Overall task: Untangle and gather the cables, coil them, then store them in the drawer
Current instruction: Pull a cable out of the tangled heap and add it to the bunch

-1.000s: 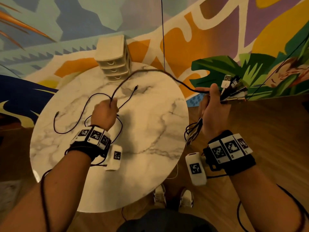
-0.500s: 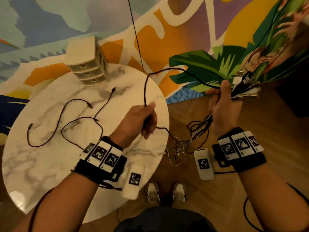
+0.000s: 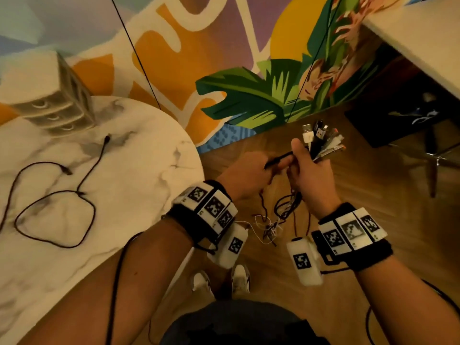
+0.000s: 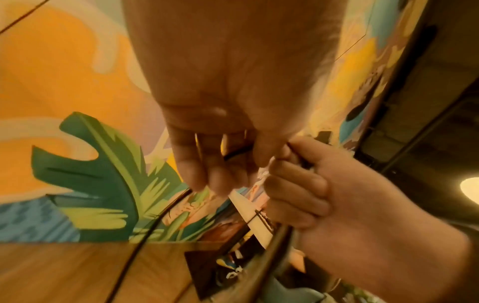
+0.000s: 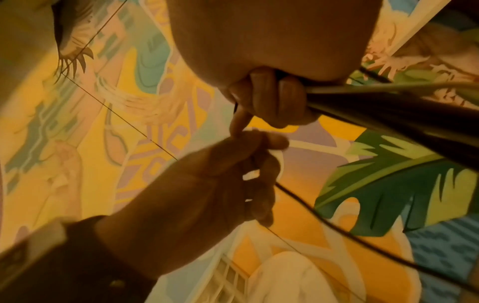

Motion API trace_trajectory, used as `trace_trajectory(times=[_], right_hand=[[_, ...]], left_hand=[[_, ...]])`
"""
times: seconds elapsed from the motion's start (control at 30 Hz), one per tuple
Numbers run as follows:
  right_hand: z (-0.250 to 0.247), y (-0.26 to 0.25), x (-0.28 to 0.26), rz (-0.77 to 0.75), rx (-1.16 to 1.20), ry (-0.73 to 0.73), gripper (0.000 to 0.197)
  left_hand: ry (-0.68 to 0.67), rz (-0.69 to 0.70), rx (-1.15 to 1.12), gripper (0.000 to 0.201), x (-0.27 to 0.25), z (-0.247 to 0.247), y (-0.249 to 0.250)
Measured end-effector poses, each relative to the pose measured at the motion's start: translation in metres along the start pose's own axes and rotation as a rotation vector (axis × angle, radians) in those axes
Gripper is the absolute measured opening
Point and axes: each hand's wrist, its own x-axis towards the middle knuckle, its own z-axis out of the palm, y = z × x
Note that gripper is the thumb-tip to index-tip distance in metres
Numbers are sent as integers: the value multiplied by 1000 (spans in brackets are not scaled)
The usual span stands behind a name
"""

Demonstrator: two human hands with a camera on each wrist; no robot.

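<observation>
My right hand is clenched around a bundle of cables; the plug ends fan out above the thumb, white and dark connectors together, and the loose lengths hang in a tangle below the fist, over the wooden floor. My left hand sits touching the right, thumb and fingers pinching a black cable and holding its end against the right thumb. In the left wrist view that cable runs out from under the curled fingers and drops toward the floor. In the right wrist view the right hand's fingers are wrapped tight on the dark strands.

Both hands are off the table, beside its right edge. On the round marble table a second black cable lies loose in an open loop, both ends free on the surface. The small drawer unit stands at the far rim of the table, its three drawers closed as far as I can see. Behind it is a painted mural wall.
</observation>
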Motion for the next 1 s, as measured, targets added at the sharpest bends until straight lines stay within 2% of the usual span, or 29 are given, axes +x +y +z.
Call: trace_trajectory(times=[0.1, 0.17, 0.23, 0.3, 0.33, 0.37, 0.4, 0.5, 0.53, 0.57, 0.63, 0.7, 0.77, 0.87, 1.0], right_hand=[[-24, 0, 2, -15, -150, 27, 54], [-36, 0, 1, 7, -141, 65, 51], [-41, 1, 0, 1, -110, 59, 51], [-42, 1, -2, -2, -107, 47, 52], [-51, 0, 1, -3, -88, 65, 53], [-51, 0, 0, -6, -83, 47, 54], [-50, -1, 1, -7, -77, 17, 56], [-46, -6, 3, -13, -87, -100, 58], [-45, -7, 3, -37, -96, -137, 57], [-43, -10, 3, -73, -99, -169, 56], [-42, -19, 3, -168, -114, -185, 53], [-42, -29, 6, -273, -151, -176, 47], [-42, -35, 10, -328, -159, -209, 35], [-38, -38, 12, -331, -160, -313, 33], [-31, -46, 15, -372, -66, -369, 30]], left_hand=[[144, 1, 171, 24, 20, -8, -29], [160, -20, 196, 27, 29, -5, -65], [21, -179, 292, 30, 29, 8, -103], [-184, -443, 402, 46, 17, 26, -130], [-249, -494, 430, 52, 21, 36, -129], [-261, -479, 421, 55, 16, 40, -128], [-238, -393, 378, 55, 14, 43, -120], [-185, 34, 170, 55, 18, 46, -63], [-201, 142, 36, 53, 19, 47, -38], [-232, 176, -127, 50, 19, 47, -17], [-253, 108, -373, 37, 20, 44, 16], [-206, 92, -446, 22, 21, 42, 30], [-156, 144, -491, 28, 21, 43, 34], [-71, 244, -678, 39, 18, 41, 43], [21, 120, -929, 19, 17, 35, 51]])
